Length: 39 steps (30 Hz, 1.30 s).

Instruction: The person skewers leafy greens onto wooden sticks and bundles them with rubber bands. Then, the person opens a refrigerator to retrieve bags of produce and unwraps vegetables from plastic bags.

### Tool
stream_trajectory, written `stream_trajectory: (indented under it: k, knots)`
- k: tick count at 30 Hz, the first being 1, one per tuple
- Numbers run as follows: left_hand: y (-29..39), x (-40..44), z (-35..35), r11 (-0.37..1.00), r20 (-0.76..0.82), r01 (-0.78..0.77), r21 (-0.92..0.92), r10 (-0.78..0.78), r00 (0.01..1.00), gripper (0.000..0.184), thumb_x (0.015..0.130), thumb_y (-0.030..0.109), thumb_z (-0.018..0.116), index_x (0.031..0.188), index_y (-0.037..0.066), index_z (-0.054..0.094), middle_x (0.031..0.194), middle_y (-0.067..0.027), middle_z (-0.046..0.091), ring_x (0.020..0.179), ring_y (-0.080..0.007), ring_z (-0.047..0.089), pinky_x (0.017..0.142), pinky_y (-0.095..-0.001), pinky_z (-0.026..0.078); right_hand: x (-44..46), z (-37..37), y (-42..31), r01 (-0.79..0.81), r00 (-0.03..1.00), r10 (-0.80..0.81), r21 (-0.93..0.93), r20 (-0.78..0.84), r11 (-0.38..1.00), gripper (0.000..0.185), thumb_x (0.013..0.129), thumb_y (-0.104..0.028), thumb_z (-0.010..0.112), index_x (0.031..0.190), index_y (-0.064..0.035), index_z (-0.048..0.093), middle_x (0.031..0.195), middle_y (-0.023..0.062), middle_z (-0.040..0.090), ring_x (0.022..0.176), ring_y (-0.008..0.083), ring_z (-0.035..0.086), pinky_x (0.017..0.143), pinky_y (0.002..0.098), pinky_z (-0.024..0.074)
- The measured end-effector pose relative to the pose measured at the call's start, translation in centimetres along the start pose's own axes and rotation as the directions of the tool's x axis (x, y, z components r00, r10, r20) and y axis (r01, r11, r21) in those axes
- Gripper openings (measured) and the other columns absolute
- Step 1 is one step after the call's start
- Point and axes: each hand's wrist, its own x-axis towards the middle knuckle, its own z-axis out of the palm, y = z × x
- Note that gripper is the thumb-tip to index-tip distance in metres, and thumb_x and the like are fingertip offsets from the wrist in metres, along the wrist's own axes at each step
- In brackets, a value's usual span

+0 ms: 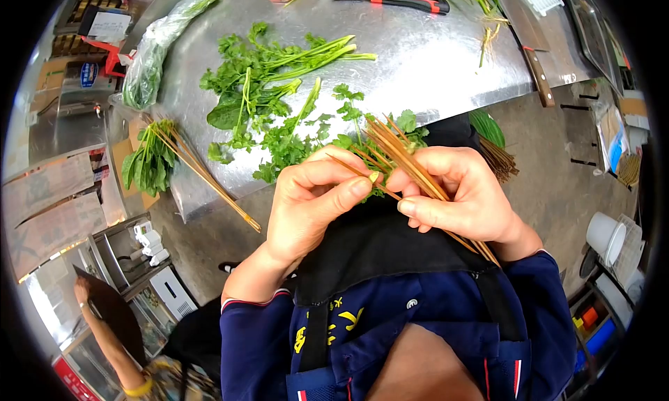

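The left hand (310,199) pinched a single stick (387,190) between thumb and forefinger, close to a small pale green piece (374,176). The right hand (463,192) was closed around a bundle of sticks (408,160), over the apron (390,254) and near the leafy herbs (296,146) on the surface (418,59). The sticks looked light, dry and stiff, but so thin that they could snap; a grip at the middle seemed the safest. The green piece was probably soft, so a light pinch suited it.

A black apron (397,244) with dark straps (317,338) covers a navy shirt (446,303) bearing yellow characters (300,339) and red-and-white-trimmed sleeves (254,342).
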Motion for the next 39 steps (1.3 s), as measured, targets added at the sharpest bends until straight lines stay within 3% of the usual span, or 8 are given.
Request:
stream_trajectory:
  k: [8,15,19,22,27,32,35,39]
  knots:
    - [-0.6,-0.2,0.2,0.998,0.039,-0.022,0.062,0.02,0.999,0.009,0.08,0.008,0.064,0.086,0.0,0.066,0.089,-0.006,0.056,0.08,-0.0106,0.052,0.068,-0.0213,0.042,-0.4,0.4,0.1,0.025,0.998,-0.024,0.02,-0.052,0.999,0.018,0.076,-0.001,0.064,0.092,0.0024,0.059,0.074,0.0042,0.06,0.064,0.0082,0.059,0.057,0.0214,0.0481]
    - [-0.3,-0.1,0.2,0.988,0.041,0.034,0.15,-0.041,0.998,0.014,0.084,0.014,0.062,0.089,0.001,0.064,0.083,-0.0039,0.056,0.065,-0.0067,0.05,0.052,-0.0188,0.04,-0.3,0.1,-0.1,0.395,0.893,-0.45,-0.47,-0.005,0.789,0.02,0.072,-0.003,0.067,0.091,0.0025,0.061,0.077,0.0065,0.062,0.069,0.0103,0.06,0.059,0.0224,0.0465]
    - [0.1,0.2,0.4,0.976,0.014,0.146,0.164,-0.15,0.989,0.015,0.083,0.015,0.062,0.09,0.001,0.063,0.08,-0.0018,0.056,0.069,-0.0061,0.052,0.056,-0.0182,0.041,-0.8,-0.1,-0.3,0.228,0.972,-0.236,-0.257,-0.003,0.939,0.021,0.081,-0.007,0.058,0.1,0.0021,0.058,0.078,0.0069,0.061,0.067,0.01,0.061,0.05,0.0196,0.0448]
    - [0.2,1.0,0.7,0.986,-0.049,-0.022,0.166,0.031,0.998,0.016,0.083,0.015,0.062,0.09,0.001,0.062,0.08,-0.0007,0.056,0.072,-0.0061,0.052,0.061,-0.0197,0.043,-1.2,0.1,-1.0,0.031,0.999,-0.033,0.033,0.043,0.999,0.029,0.089,-0.012,0.045,0.113,0.0022,0.05,0.083,0.0091,0.061,0.065,0.0095,0.061,0.042,0.0163,0.0437]
    - [0.6,6.6,-4.8,0.49,-0.171,-0.08,0.868,0.447,0.878,0.02,0.08,0.017,0.061,0.092,0.001,0.062,0.084,-0.0056,0.061,0.08,-0.0122,0.058,0.069,-0.0261,0.045,-0.8,-1.1,-0.6,0.018,0.999,-0.024,0.151,0.036,0.988,0.03,0.089,-0.012,0.044,0.115,0.0032,0.049,0.088,0.011,0.061,0.067,0.0121,0.062,0.048,0.0187,0.0483]
    - [-4.4,11.6,-8.1,-0.005,-0.114,0.129,0.992,0.438,0.892,0.022,0.074,0.023,0.064,0.084,0.003,0.062,0.088,-0.0114,0.061,0.082,-0.0285,0.058,0.069,-0.0374,0.045,-0.9,-1.1,-0.8,0.019,0.998,-0.025,0.105,0.051,0.994,0.029,0.089,-0.011,0.044,0.113,0.0033,0.051,0.086,0.01,0.061,0.067,0.0118,0.062,0.049,0.0192,0.0486]
    - [-4.6,11.9,-8.3,-0.017,-0.132,0.155,0.988,0.439,0.889,0.023,0.074,0.024,0.064,0.083,0.003,0.061,0.085,-0.0114,0.061,0.08,-0.0287,0.058,0.069,-0.0363,0.045,-1.0,-1.3,-0.7,0.032,0.999,-0.035,0.104,0.033,0.994,0.029,0.089,-0.011,0.044,0.114,0.0033,0.05,0.088,0.0099,0.061,0.068,0.0121,0.062,0.053,0.0199,0.0498]
    - [-2.1,10.2,-10.3,0.688,-0.291,-0.236,0.687,0.557,0.778,0.013,0.083,0.017,0.058,0.084,0.004,0.058,0.082,-0.0094,0.063,0.071,-0.0181,0.061,0.064,-0.031,0.05,-1.0,-1.7,-0.6,0.085,0.996,-0.087,0.125,0.004,0.989,0.03,0.088,-0.009,0.043,0.114,0.0035,0.05,0.086,0.0075,0.059,0.071,0.0121,0.061,0.059,0.021,0.0507]
